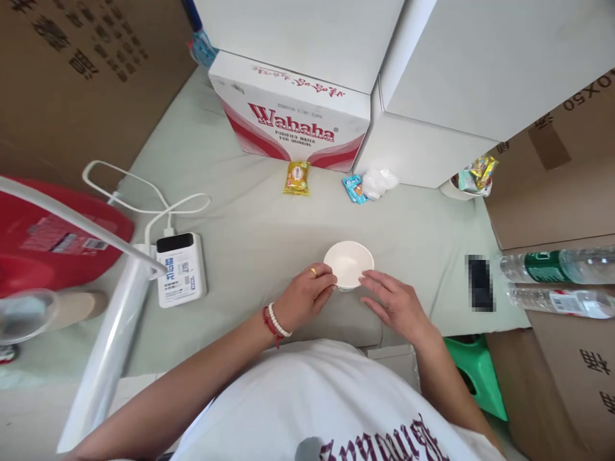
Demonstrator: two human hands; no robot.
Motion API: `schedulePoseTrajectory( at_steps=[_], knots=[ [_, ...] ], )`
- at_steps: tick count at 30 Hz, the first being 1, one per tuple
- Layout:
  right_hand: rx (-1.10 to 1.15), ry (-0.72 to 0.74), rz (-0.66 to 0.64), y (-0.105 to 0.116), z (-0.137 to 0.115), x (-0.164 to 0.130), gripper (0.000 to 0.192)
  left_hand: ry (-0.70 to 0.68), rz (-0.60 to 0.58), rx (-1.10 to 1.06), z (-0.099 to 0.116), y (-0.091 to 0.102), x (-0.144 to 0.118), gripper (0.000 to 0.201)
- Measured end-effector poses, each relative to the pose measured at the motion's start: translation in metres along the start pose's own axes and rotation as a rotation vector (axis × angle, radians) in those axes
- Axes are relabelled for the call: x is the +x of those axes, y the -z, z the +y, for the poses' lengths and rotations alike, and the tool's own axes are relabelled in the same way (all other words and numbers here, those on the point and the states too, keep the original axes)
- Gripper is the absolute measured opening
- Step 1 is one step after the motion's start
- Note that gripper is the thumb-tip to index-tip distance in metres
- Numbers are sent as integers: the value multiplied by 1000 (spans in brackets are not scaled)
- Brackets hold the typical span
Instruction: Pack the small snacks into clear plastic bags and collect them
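Head view: bowl [349,261] on counter [250,230], near front edge; box [293,118] beyond it, power bank [181,282] well left, bottle [581,264] well right. Bowl round, mouth upward. Left hand [307,296] pinches its near-left rim; right hand [400,305], loosely spread, fingertips at near-right rim.

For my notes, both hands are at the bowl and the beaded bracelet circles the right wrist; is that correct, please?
No: the head view shows the beaded bracelet on the left wrist; the left hand and right hand are at the bowl.
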State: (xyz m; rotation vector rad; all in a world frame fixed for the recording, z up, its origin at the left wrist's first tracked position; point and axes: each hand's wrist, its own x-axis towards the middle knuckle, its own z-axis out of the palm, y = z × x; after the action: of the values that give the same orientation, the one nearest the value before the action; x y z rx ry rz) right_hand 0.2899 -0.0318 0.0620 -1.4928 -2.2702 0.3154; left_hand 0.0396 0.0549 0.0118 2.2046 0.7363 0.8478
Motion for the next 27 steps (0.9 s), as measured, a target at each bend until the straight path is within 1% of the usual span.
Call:
schedulePoseTrajectory(
  at_steps=[2,4,6,8,9,10,11,12,13,14,16,17,19,21,23,24,26,27],
  knots=[
    [-33,-83,87,-7,5,-27,33,-23,-12,-65,7,-8,6,23],
    [-105,-218,196,2,27,-47,31,-15,-15,-88,12,-13,10,34],
    [-260,-439,338,27,60,-58,26,30,-14,-82,10,-12,10,40],
    [-429,-694,490,65,102,-55,29,92,3,-51,3,-5,5,36],
    [-490,-815,541,86,127,-48,34,124,10,-23,-2,-1,0,32],
    [-532,-912,557,108,152,-37,38,156,13,11,-7,4,-7,28],
    [-561,-964,537,129,178,-23,43,182,12,47,-12,9,-14,25],
    [-580,-989,532,151,205,-6,47,208,6,82,-17,14,-22,22],
    [-578,-1004,555,171,231,13,48,232,1,112,-21,18,-30,21],
    [-552,-986,548,190,256,33,51,251,1,139,-24,21,-38,20],
    [-535,-989,602,224,300,72,58,284,13,187,-27,26,-52,20],
    [-555,-973,621,237,317,88,60,299,23,206,-27,27,-57,21],
    [-604,-981,552,253,340,112,71,330,40,228,-25,26,-64,22],
    [-643,-979,500,253,346,123,73,354,56,231,-24,25,-67,22],
    [-631,-916,519,237,335,118,63,352,81,228,-24,25,-66,21],
    [-608,-861,543,224,324,110,55,344,99,227,-26,26,-65,21],
    [-557,-754,593,189,296,87,45,321,151,220,-31,34,-60,19],
    [-535,-714,579,169,278,73,42,312,185,218,-35,39,-55,19]
  ],
)
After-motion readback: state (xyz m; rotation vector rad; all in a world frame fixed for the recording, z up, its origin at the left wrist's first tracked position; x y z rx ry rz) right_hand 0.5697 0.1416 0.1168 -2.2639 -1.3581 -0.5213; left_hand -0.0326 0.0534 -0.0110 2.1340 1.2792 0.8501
